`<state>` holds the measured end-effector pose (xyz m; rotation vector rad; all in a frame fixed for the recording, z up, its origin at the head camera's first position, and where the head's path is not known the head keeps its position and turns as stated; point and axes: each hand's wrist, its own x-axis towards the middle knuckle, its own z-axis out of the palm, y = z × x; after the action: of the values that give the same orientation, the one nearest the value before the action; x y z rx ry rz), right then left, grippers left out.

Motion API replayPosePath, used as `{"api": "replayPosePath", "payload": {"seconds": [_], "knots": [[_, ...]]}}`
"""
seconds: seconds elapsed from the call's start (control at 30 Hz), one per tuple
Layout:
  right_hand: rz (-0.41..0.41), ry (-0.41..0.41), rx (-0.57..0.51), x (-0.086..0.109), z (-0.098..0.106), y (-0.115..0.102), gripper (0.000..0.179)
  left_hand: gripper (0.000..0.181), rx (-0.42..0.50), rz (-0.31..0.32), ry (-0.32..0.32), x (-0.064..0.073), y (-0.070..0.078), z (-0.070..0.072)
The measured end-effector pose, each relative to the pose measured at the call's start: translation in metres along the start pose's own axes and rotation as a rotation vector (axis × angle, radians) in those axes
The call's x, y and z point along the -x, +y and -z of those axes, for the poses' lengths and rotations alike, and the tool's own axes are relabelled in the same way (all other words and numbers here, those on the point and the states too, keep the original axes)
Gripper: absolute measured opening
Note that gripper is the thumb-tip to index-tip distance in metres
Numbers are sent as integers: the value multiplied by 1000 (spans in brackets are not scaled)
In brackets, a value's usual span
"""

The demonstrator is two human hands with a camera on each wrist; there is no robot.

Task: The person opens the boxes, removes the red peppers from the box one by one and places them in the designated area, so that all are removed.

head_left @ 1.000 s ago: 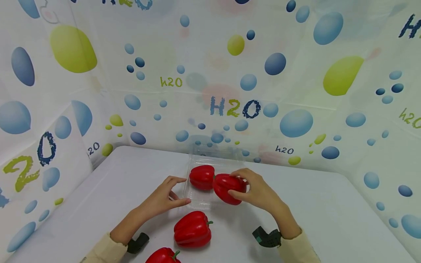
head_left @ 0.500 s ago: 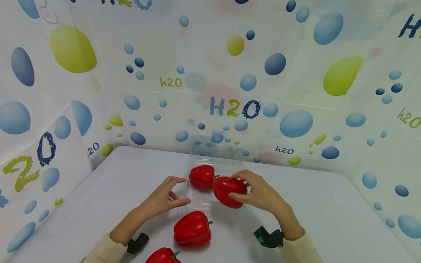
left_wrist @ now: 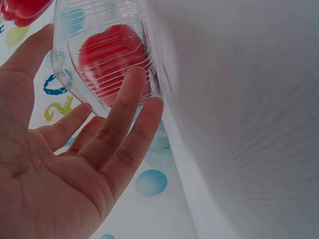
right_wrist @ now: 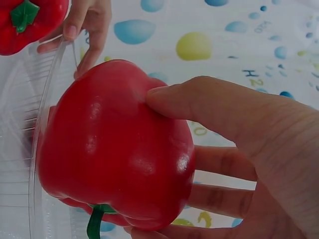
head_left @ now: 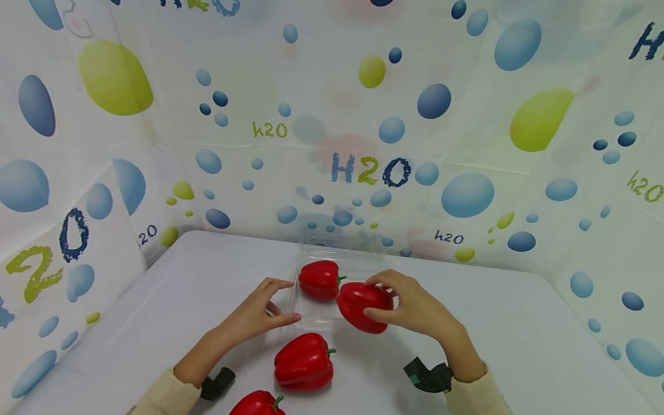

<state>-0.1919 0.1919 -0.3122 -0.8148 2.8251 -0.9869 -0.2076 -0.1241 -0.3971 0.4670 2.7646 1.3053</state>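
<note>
My right hand (head_left: 410, 302) grips a red bell pepper (head_left: 363, 308) over the front right part of a clear plastic container (head_left: 316, 314). In the right wrist view the thumb presses one side of this pepper (right_wrist: 117, 144), and its green stem points downward in that picture. Another red bell pepper (head_left: 319, 280) lies inside the container at its left. My left hand (head_left: 267, 308) is at the container's left side, fingers extended and fingertips right at the wall. The left wrist view shows the pepper (left_wrist: 112, 59) through the ribbed wall of the container (left_wrist: 62, 69).
A red bell pepper (head_left: 304, 362) lies on the white table (head_left: 498, 334) in front of the container. One more pepper (head_left: 257, 403) is cut off by the bottom edge of the head view. A patterned curtain (head_left: 332, 115) stands behind the table.
My right hand has shifted the held pepper slightly right and toward me, away from the pepper in the container, whose stem now shows. My left hand has stayed in place.
</note>
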Motion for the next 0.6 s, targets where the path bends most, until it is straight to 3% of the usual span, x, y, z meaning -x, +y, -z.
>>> {"api": "replayPosePath", "payload": {"seconds": [0.6], "knots": [[6,-60,-3,7,3,-6,50,75,0,12,-1,0,1,0]]}}
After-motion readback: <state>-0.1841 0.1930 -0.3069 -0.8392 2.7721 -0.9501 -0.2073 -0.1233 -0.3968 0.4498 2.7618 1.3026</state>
